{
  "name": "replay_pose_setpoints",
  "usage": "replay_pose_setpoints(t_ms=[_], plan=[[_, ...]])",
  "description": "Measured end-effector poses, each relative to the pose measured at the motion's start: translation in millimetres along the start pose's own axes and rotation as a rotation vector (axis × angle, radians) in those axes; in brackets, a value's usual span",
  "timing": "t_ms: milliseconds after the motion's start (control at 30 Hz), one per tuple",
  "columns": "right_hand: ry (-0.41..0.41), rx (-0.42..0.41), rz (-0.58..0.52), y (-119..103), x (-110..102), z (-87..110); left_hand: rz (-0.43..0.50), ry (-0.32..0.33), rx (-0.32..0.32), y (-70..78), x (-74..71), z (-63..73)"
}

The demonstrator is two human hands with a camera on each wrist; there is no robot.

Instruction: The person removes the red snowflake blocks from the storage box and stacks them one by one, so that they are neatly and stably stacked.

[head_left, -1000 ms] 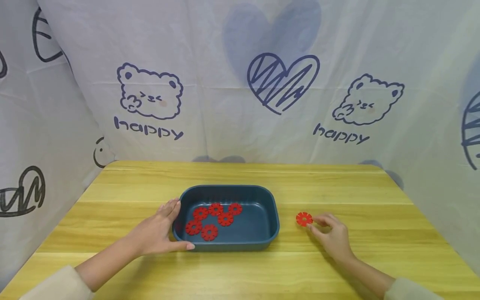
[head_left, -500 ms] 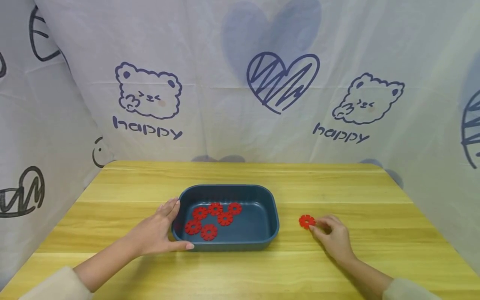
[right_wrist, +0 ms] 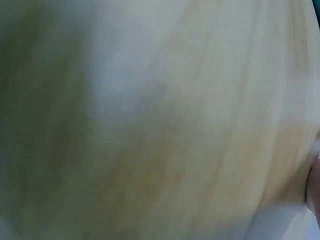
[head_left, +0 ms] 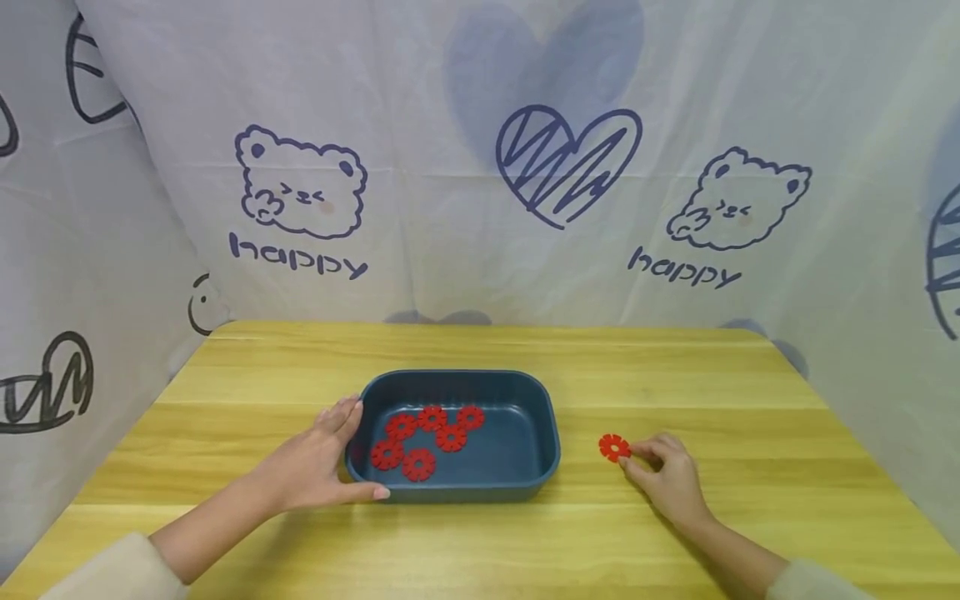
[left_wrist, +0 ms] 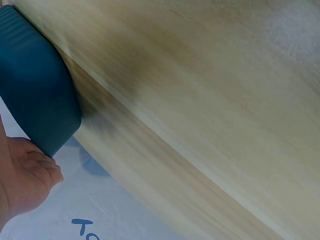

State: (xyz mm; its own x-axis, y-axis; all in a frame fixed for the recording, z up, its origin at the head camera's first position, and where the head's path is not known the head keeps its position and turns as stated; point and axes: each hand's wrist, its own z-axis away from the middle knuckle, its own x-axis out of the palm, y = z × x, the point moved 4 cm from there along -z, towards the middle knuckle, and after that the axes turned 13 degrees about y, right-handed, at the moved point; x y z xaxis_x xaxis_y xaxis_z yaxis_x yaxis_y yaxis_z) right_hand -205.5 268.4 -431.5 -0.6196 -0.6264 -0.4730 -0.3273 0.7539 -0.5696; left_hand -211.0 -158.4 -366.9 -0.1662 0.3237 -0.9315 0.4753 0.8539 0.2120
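In the head view my left hand [head_left: 318,462] holds the left end of a dark blue rectangular plastic bin [head_left: 510,475], its thumb along the near side and its fingers at the left wall. Inside the bin lie several red notched plastic discs [head_left: 419,465], grouped towards the left. To the right of the bin, my right hand [head_left: 671,479] pinches one more red notched disc [head_left: 604,448] by its right edge between thumb and fingers. The left wrist view catches the bin's outer wall [left_wrist: 37,75] and part of the left hand [left_wrist: 30,175]. The right wrist view is blurred, with only a sliver of hand [right_wrist: 314,187].
A wood-grain table [head_left: 465,550] carries the bin. Behind it and along both sides hangs a white cloth [head_left: 435,242] printed with bears, hearts and lettering.
My right hand and its red disc have shifted slightly to the right and nearer the front of the table. The left hand and the bin keep their places.
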Motion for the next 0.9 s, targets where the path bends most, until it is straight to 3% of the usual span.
replay_pose_setpoints(t_ms=[267, 467, 900], plan=[[-0.04, 0.059, -0.014, -0.2, -2.5, -0.7, -0.004, 0.003, 0.0, 1.5, -2.2, 0.5], [-0.013, 0.135, -0.01, 0.3, -6.2, -5.1, 0.008, -0.009, -0.007, 2.0, -0.6, 1.4], [-0.074, 0.179, -0.147, -40.1, 2.8, -51.0, 0.009, -0.026, -0.016, 1.2, 0.1, 0.9]])
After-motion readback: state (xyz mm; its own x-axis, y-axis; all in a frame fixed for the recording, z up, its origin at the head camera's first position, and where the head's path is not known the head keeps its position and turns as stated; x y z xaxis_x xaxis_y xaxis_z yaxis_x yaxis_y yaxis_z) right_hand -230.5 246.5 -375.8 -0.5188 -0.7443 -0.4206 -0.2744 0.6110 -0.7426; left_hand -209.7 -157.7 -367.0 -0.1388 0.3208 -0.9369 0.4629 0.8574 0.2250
